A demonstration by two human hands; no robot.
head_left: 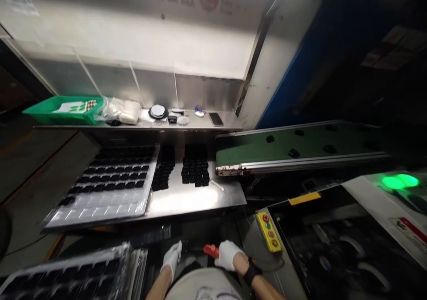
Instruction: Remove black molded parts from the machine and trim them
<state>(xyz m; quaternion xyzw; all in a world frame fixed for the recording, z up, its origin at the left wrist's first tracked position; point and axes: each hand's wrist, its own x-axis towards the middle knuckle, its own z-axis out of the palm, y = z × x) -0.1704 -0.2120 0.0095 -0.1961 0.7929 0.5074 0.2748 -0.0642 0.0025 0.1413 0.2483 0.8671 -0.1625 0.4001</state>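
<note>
My left hand (172, 255), in a white glove, is low in the middle of the head view. Its fingers are pinched together at a small dark black part (186, 246), whose outline is hard to make out against the dark background. To its right, my right hand (228, 254), also white-gloved, is closed around an orange-red hand tool (211, 250). The tool points left toward the black part, apart from it. Its working end does not show clearly, so its exact kind cannot be told.
A metal table (187, 200) bears rows of black parts (195, 171) and a clear tray (100, 209). Behind it, a green conveyor belt (247, 149) carries several black pieces. A yellow button box (269, 232) stands right. Stacked trays (128, 264) lie at lower left; a green bin (40, 109) sits on the shelf.
</note>
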